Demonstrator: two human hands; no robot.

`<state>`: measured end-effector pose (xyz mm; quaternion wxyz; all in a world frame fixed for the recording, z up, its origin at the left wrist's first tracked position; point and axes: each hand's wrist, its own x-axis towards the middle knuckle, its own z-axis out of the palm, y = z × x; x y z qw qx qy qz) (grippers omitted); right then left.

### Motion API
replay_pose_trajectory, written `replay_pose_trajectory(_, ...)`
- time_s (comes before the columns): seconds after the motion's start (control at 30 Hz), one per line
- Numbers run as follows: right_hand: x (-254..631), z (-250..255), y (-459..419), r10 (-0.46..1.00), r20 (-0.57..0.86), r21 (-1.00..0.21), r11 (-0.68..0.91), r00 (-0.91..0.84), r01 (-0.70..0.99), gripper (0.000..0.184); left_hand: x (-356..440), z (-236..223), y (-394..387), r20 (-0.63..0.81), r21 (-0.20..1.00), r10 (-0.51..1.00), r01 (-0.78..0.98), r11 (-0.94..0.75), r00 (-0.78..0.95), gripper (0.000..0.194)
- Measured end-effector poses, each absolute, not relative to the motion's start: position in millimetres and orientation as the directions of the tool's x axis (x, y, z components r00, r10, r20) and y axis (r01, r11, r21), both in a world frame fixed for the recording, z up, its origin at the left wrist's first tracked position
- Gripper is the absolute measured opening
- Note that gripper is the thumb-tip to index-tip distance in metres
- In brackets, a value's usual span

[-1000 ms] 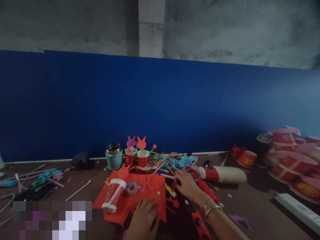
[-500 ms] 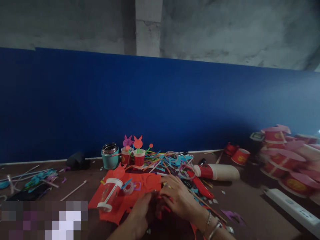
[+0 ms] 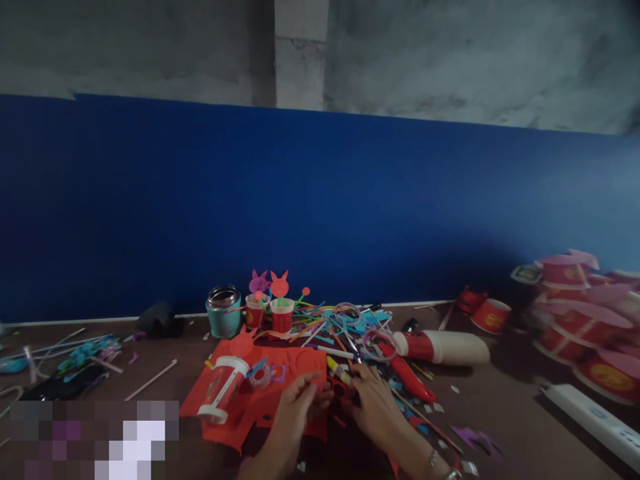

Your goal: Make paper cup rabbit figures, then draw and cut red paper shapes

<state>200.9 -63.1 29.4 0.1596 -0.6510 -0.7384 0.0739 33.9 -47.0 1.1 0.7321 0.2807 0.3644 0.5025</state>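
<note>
You can read no word or number here, since the yellow emblems on the lone red cup and the piled red cups at your right are too small or blurred.

The red sheet is matt and paper-like. The teal jar has a shiny metal rim; the power strip is smooth white plastic. The blue panel is smooth, the concrete wall rough. The counter looks matt, though dim light leaves that uncertain.
</note>
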Motion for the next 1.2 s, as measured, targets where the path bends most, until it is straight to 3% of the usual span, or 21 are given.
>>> replay_pose_trajectory(0.3,200.7,25.7,-68.1,0.985,0.161,-0.264,0.097,-0.055,0.960,0.016,33.7,-5.1,-43.8,-0.181,0.831,0.966,-0.497,0.249,0.182,0.050)
replay_pose_trajectory(0.5,195.9,37.0,-69.5,0.995,0.094,-0.284,0.054,-0.028,0.957,0.015,32.3,-1.8,-45.7,-0.199,0.829,0.963,-0.493,0.264,0.180,0.047)
replay_pose_trajectory(0.77,191.7,45.2,-70.9,0.991,0.128,-0.290,0.074,-0.039,0.954,0.018,33.9,0.5,-48.4,-0.169,0.844,0.965,-0.477,0.246,0.199,0.037)
replay_pose_trajectory(0.87,195.3,50.1,-63.1,0.989,0.150,-0.400,0.071,-0.011,0.914,0.019,34.2,2.2,-49.2,-0.188,0.849,0.962,-0.460,0.260,0.198,0.039)
replay_pose_trajectory(1.0,191.8,56.6,-53.4,0.978,0.185,-0.671,0.194,-0.091,0.716,0.022,35.3,5.4,-49.7,-0.207,0.853,0.955,-0.439,0.282,0.213,0.044)
replay_pose_trajectory(1.2,168.6,56.2,-53.7,0.935,0.316,-0.750,0.349,-0.159,0.562,0.029,39.5,-5.5,-40.3,-0.181,0.894,0.954,-0.365,0.261,0.239,0.051)
